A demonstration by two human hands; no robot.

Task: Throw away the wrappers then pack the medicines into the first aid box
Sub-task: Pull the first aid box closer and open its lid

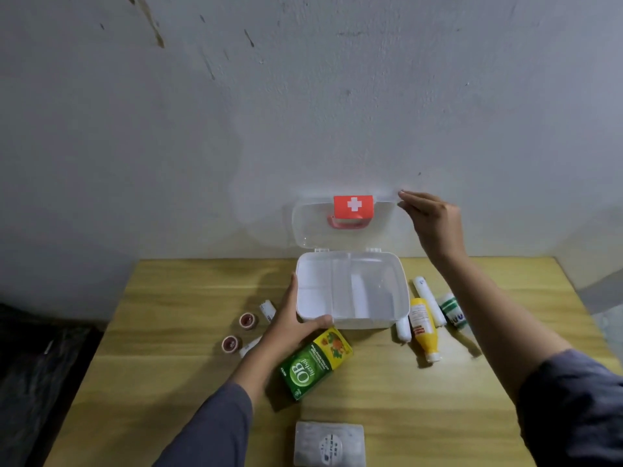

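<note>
A white first aid box [401,291] stands open at the table's back edge, its clear lid [303,227] with a red cross latch raised against the wall. My left hand [290,321] grips the box's front left corner. My right hand [431,217] pinches the lid's upper right corner. A white divided tray sits inside the box. A green OB herbal carton [313,365] lies in front of the box. To the right lie a yellow bottle [423,326], white tubes [428,299] and a green-and-white bottle [453,310].
Two small red-capped jars [248,320] [230,343] and a white tube [267,309] lie left of the box. A clear flat packet [329,444] rests at the near table edge. A dark bag [37,372] sits on the floor at left. The wall stands right behind the table.
</note>
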